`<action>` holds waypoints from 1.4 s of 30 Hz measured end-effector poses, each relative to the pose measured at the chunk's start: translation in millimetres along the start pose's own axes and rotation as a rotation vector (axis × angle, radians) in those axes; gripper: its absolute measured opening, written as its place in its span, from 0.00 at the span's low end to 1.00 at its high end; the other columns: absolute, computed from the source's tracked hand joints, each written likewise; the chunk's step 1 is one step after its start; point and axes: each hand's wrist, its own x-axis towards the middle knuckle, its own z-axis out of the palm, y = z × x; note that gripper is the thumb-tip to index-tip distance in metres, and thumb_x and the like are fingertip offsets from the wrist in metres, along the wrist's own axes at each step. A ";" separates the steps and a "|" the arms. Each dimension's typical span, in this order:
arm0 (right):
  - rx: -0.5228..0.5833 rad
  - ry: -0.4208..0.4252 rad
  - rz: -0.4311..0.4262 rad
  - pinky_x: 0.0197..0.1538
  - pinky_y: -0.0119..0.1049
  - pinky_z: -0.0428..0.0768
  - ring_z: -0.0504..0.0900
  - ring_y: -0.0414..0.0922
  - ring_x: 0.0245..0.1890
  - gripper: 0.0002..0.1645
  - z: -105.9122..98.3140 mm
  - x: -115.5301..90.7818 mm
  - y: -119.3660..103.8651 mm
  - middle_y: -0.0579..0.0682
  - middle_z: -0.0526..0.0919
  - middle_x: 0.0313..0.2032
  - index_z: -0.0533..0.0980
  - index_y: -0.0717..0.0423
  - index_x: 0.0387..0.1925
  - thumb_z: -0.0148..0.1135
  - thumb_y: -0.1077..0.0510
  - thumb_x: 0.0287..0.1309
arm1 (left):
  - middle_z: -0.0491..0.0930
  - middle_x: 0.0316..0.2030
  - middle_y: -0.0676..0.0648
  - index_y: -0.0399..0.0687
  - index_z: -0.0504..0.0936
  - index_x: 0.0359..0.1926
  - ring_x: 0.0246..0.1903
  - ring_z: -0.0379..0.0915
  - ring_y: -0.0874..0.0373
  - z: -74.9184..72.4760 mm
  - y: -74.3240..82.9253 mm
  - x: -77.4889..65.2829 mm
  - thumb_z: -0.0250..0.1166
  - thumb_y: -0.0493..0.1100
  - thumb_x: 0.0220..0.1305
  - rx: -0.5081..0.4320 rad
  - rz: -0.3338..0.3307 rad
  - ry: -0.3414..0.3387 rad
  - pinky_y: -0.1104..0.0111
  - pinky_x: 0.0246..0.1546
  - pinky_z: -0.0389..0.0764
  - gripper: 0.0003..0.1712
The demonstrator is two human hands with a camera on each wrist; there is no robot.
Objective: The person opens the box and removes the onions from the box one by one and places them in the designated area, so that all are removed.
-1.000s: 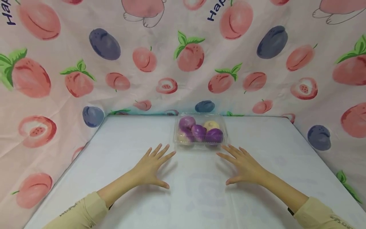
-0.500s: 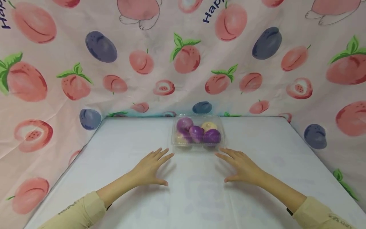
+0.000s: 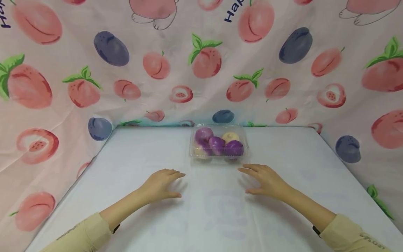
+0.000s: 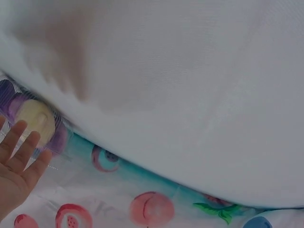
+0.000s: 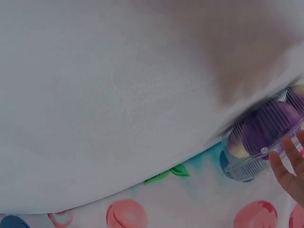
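Observation:
A clear plastic clamshell box (image 3: 217,159) sits at the far middle of the table, its lid closed. Through it show several round, onion-like things in purple (image 3: 216,145) and pale yellow (image 3: 231,137). My left hand (image 3: 161,185) hovers over the table, in front and left of the box, fingers extended, thumb apart. Opposite it, my right hand (image 3: 267,181) is held just short of the box's front right corner, thumb also apart. Neither hand holds anything or appears to touch the box. Each wrist view catches fingers near the box (image 5: 263,133) at its edge.
The table (image 3: 145,147) is covered in white cloth. A fruit-printed curtain (image 3: 201,101) rises directly behind the box and along both sides. Beige sleeves (image 3: 78,234) are rolled above the wrists.
Both hands' spread fingers have drawn closer together. The left hand has drawn slightly back from the box; the right has barely shifted. The box stays put on the table.

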 end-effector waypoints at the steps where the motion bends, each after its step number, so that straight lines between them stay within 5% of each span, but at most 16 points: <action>1: 0.000 0.000 0.004 0.51 0.54 0.78 0.78 0.54 0.52 0.40 0.0 0.1 0.1 0.56 0.79 0.54 0.74 0.55 0.57 0.75 0.47 0.40 | 0.81 0.51 0.46 0.48 0.78 0.56 0.52 0.77 0.49 -0.1 -0.5 -1.0 0.72 0.57 0.48 -0.003 -0.004 0.004 0.54 0.53 0.77 0.35; 8: 0.045 0.042 0.024 0.50 0.52 0.79 0.80 0.54 0.50 0.32 3.2 3.5 0.5 0.56 0.82 0.49 0.76 0.58 0.53 0.73 0.53 0.45 | 0.83 0.46 0.48 0.47 0.81 0.51 0.47 0.79 0.51 -1.7 -5.2 -4.8 0.69 0.53 0.54 -0.055 -0.044 -0.016 0.56 0.48 0.80 0.25; 13: 0.086 0.087 -0.037 0.49 0.51 0.79 0.80 0.53 0.48 0.26 12.1 9.1 -2.0 0.55 0.82 0.47 0.78 0.59 0.50 0.71 0.58 0.46 | 0.84 0.46 0.48 0.46 0.81 0.50 0.48 0.79 0.50 -5.4 -10.0 -7.3 0.67 0.52 0.57 -0.112 -0.098 -0.074 0.55 0.47 0.80 0.23; 28: -0.019 0.151 -0.218 0.49 0.48 0.80 0.80 0.50 0.46 0.25 17.5 43.7 -23.8 0.54 0.83 0.44 0.78 0.56 0.49 0.72 0.58 0.45 | 0.83 0.47 0.42 0.42 0.78 0.55 0.49 0.78 0.45 -8.3 -22.8 -3.3 0.64 0.51 0.61 -0.230 -0.233 -0.075 0.50 0.49 0.78 0.25; 34: -0.020 0.184 -0.256 0.54 0.49 0.77 0.78 0.53 0.50 0.26 18.5 62.4 -28.9 0.55 0.82 0.47 0.77 0.57 0.51 0.71 0.58 0.47 | 0.79 0.52 0.37 0.39 0.72 0.61 0.52 0.75 0.41 -5.8 -26.1 13.5 0.59 0.50 0.66 -0.411 -0.290 -0.117 0.48 0.52 0.76 0.28; 42: -0.042 0.203 -0.274 0.56 0.52 0.75 0.76 0.57 0.55 0.26 21.9 83.4 -35.7 0.57 0.80 0.52 0.76 0.56 0.53 0.69 0.56 0.50 | 0.74 0.56 0.32 0.36 0.60 0.68 0.55 0.72 0.38 2.7 -28.0 28.6 0.55 0.49 0.68 -0.634 -0.411 -0.087 0.49 0.56 0.74 0.33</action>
